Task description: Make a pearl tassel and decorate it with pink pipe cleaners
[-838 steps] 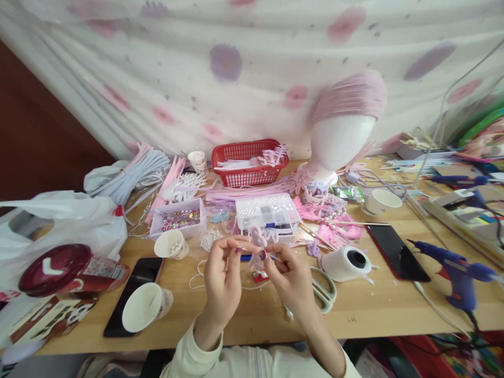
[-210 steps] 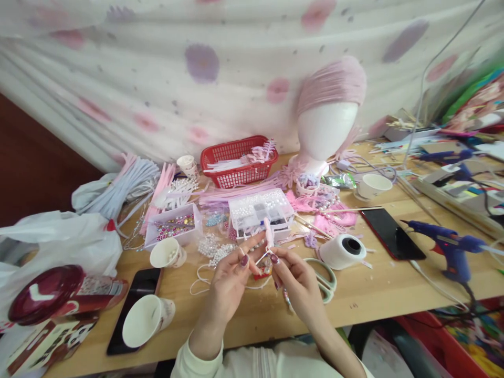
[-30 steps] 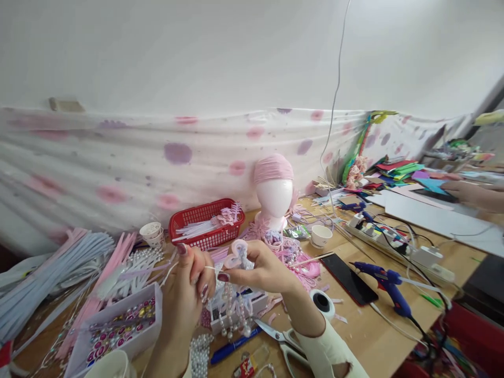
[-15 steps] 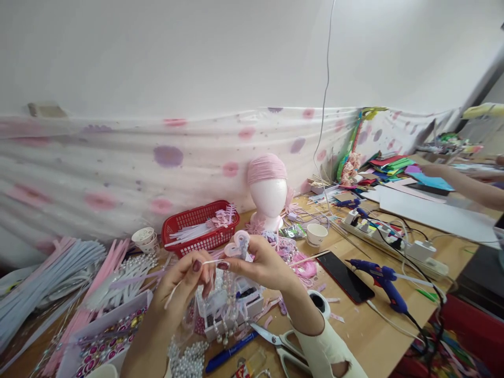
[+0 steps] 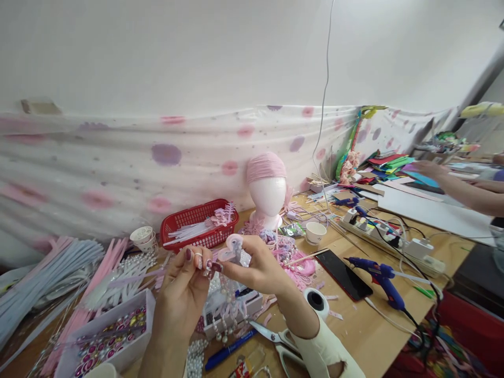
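Note:
My right hand is closed on a curled, pale pink and lavender pipe-cleaner piece, whose rounded loops stand up past my fingertips. Close beside it, my left hand pinches a thin white strand that bends over its fingertips. The fingertips of both hands nearly meet, and where the strand joins the curled piece is hidden. Below them are strings of pearl beads over a white box. Scissors and a blue marker lie nearer to me.
A foam head wrapped in pink yarn stands behind a red basket. Bundled pipe cleaners and a bead box lie left. On the right are a phone, a glue gun, a power strip and another person's arm.
My left hand has turned and come closer to my right hand; the white strand, earlier straight between them, now curves at the left fingertips. The curled piece has shifted slightly left.

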Motion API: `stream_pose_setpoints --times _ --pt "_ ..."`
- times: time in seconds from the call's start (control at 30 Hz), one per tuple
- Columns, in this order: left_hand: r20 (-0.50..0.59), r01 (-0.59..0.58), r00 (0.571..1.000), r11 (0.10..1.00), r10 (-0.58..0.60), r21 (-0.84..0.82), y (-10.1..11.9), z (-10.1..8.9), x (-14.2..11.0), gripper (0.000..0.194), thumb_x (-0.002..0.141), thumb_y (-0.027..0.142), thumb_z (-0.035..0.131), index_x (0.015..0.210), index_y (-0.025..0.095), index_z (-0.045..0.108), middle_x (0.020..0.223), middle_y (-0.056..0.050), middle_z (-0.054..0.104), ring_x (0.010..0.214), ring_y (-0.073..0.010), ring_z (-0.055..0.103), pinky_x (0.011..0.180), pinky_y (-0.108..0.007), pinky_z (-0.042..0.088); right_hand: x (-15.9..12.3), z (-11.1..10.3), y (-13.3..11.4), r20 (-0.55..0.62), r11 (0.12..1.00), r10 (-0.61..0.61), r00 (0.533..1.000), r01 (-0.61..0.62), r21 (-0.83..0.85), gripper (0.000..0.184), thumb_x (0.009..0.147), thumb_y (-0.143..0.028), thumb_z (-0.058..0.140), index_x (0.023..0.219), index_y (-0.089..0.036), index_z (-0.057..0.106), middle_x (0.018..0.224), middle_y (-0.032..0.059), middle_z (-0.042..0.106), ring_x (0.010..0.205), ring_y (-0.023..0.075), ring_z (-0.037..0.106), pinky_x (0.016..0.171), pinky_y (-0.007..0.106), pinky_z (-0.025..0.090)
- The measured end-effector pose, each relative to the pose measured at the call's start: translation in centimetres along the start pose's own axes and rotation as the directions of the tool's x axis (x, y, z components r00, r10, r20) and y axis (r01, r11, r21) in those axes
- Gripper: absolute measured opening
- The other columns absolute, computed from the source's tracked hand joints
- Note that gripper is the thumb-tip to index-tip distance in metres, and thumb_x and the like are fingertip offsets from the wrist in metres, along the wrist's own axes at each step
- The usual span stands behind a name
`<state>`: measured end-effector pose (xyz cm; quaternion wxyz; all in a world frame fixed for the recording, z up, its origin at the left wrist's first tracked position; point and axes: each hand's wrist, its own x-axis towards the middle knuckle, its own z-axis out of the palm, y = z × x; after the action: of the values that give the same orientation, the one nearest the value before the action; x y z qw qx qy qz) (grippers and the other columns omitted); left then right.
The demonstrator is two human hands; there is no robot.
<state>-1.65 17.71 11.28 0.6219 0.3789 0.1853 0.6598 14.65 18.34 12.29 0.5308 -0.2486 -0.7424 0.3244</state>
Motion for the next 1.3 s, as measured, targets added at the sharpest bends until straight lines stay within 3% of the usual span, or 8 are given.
stream_pose_setpoints --times 0.13,0.37,0.57,0.73,0.83,0.93,1.1,1.3 --pt "-0.047 -0.016 0.999 1.0 0.016 0.001 0.6 0.8 -0.5 0.033 0.061 0.029 0.099 0.058 0.016 0.068 0.062 0.002 0.056 0.062 -0.0089 0.055 0.058 -0.013 0.053 0.0 0.0 -0.3 0.018 1.0 -0.002 1.0 0.003 -0.019 0.011 0.086 -0.021 0.068 0.079 -0.02 0.061 0.074 -0.0031 0.062 0.068 0.0132 0.053 0.069 0.025 0.047" --pt "0.131 0.063 0.989 0.996 -0.07 0.059 0.7 -0.1 -0.3 0.032 0.08 0.037 0.087 0.062 0.018 0.069 0.065 0.0 0.058 0.066 -0.0118 0.054 0.068 -0.02 0.055 -0.2 -1.9 -1.2 0.08 0.999 -0.004 0.997 0.007 -0.042 0.015 0.091 -0.023 0.069 0.08 -0.021 0.059 0.075 -0.0033 0.058 0.068 0.0126 0.05 0.067 0.025 0.044" --pt "0.133 0.027 0.99 0.992 -0.044 0.121 0.2 -0.3 0.1 0.032 0.081 0.04 0.086 0.064 0.018 0.069 0.07 0.0 0.06 0.076 -0.014 0.056 0.077 -0.022 0.053 -0.6 -3.3 -1.2 0.06 0.998 0.059 0.996 -0.057 -0.033 0.031 0.106 -0.048 0.051 0.087 -0.023 0.054 0.08 -0.0021 0.049 0.073 0.0149 0.046 0.072 0.028 0.043" --pt "0.132 0.078 0.987 0.994 -0.087 0.07 -0.2 0.4 -0.1 0.034 0.08 0.042 0.086 0.068 0.019 0.064 0.068 0.003 0.053 0.069 -0.0122 0.051 0.07 -0.023 0.049 -0.4 -3.1 -0.2 0.006 0.99 0.106 0.994 -0.106 0.097 0.036 0.102 -0.058 0.055 0.093 -0.023 0.058 0.082 -0.0007 0.048 0.073 0.0151 0.046 0.068 0.028 0.043" --pt "0.107 0.079 0.988 0.967 -0.108 0.24 -0.4 -0.2 -0.4 0.026 0.083 0.041 0.084 0.088 0.022 0.066 0.073 0.005 0.052 0.068 -0.0114 0.048 0.067 -0.022 0.044 -0.2 -3.0 0.0 -0.031 0.977 0.14 0.99 -0.133 0.168 0.032 0.102 -0.053 0.058 0.095 -0.022 0.061 0.084 0.0005 0.054 0.073 0.0147 0.049 0.065 0.027 0.044" --pt "0.104 0.061 0.984 0.831 -0.142 0.553 -0.5 -0.5 -0.8 0.023 0.093 0.043 0.073 0.105 0.024 0.067 0.077 0.003 0.054 0.072 -0.0138 0.049 0.067 -0.024 0.041 -0.1 -2.8 0.0 -0.029 0.972 0.155 0.988 -0.147 0.185 0.028 0.1 -0.05 0.064 0.095 -0.023 0.062 0.083 -0.0001 0.053 0.071 0.0142 0.049 0.059 0.025 0.042" --pt "0.155 -0.043 0.979 0.609 -0.132 0.792 -0.5 0.4 -1.4 0.025 0.099 0.044 0.058 0.097 0.021 0.067 0.089 -0.002 0.063 0.086 -0.0196 0.055 0.079 -0.03 0.041 -0.4 -2.6 0.3 -0.012 0.974 0.156 0.988 -0.152 0.169 0.024 0.101 -0.047 0.062 0.099 -0.023 0.061 0.082 -0.001 0.052 0.07 0.0133 0.049 0.058 0.024 0.042" --pt "0.134 -0.029 0.986 0.688 -0.1 0.725 -0.1 1.2 -1.9 0.025 0.096 0.036 0.054 0.075 0.022 0.055 0.073 0.003 0.05 0.072 -0.0163 0.046 0.071 -0.027 0.04 -0.7 -2.0 -0.3 0.036 0.971 0.162 0.986 -0.165 0.174 0.029 0.102 -0.051 0.059 0.099 -0.022 0.057 0.082 -0.002 0.05 0.07 0.0128 0.046 0.061 0.025 0.04"
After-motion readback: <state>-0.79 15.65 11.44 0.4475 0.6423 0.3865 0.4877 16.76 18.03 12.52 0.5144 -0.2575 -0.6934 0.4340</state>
